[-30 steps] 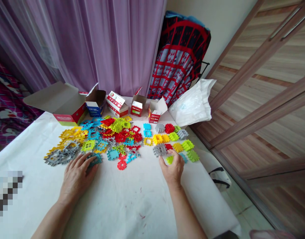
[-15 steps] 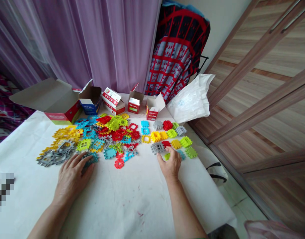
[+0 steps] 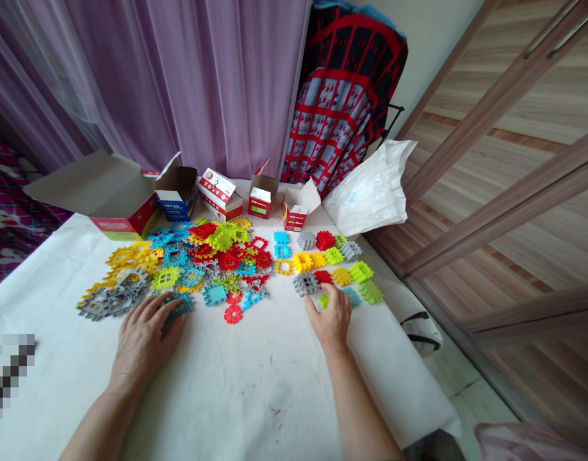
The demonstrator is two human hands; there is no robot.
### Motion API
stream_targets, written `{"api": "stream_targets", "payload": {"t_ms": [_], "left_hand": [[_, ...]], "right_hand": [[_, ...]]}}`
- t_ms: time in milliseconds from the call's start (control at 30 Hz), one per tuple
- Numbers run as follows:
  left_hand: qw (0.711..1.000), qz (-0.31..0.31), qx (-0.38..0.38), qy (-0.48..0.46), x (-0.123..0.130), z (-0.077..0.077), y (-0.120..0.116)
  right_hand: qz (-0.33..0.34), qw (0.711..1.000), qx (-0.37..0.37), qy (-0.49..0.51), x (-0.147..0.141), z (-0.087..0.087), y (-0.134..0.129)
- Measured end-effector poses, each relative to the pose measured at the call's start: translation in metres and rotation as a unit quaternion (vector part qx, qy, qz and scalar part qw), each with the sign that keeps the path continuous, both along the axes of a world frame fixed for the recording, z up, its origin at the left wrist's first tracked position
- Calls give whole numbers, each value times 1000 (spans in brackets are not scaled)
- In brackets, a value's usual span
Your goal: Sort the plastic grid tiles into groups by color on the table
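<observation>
My left hand (image 3: 147,333) lies palm down, fingers spread, at the near edge of a loose pile of plastic interlocking pieces. Its fingertips touch a dark teal piece (image 3: 182,303), partly covered by them. My right hand (image 3: 331,317) rests on the table with thumb and fingers apart beside a small green piece (image 3: 324,299). Just beyond its fingertips are a stack of grey window pieces (image 3: 304,283) and red pieces (image 3: 323,276). Small stacks sorted by colour stand around there, among them yellow pieces (image 3: 302,261) and green pieces (image 3: 360,272).
Along the back of the white-covered table (image 3: 236,397) stand a large open box (image 3: 114,225), a blue box (image 3: 175,208), several small red-and-white boxes (image 3: 294,219) and a white plastic bag (image 3: 371,192). A pixelated object (image 3: 8,371) lies at the left.
The whole view has shifted slightly, so everything sits a little further right. Neither hand has visibly moved against the pieces.
</observation>
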State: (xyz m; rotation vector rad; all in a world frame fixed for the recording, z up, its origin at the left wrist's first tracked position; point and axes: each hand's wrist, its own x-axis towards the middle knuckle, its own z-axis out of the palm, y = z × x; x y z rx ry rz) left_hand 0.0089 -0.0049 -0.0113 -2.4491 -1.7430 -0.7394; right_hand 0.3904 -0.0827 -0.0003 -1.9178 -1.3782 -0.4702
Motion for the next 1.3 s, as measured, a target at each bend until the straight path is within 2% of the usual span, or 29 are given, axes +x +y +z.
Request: {"api": "stream_targets", "payload": {"t_ms": [167, 300, 533, 1300], "left_hand": [[1000, -3, 8, 1, -1, 0, 0], [1000, -4, 6, 1, -1, -2, 0], [1000, -1, 3, -1, 0, -1, 0], [1000, -4, -3, -8, 1, 3, -2]], "right_hand": [[29, 999, -40, -7, 6, 4, -15], [35, 996, -72, -37, 7, 6, -14], [49, 995, -68, -57, 2, 5, -4], [57, 995, -70, -45, 0, 6, 0]]}}
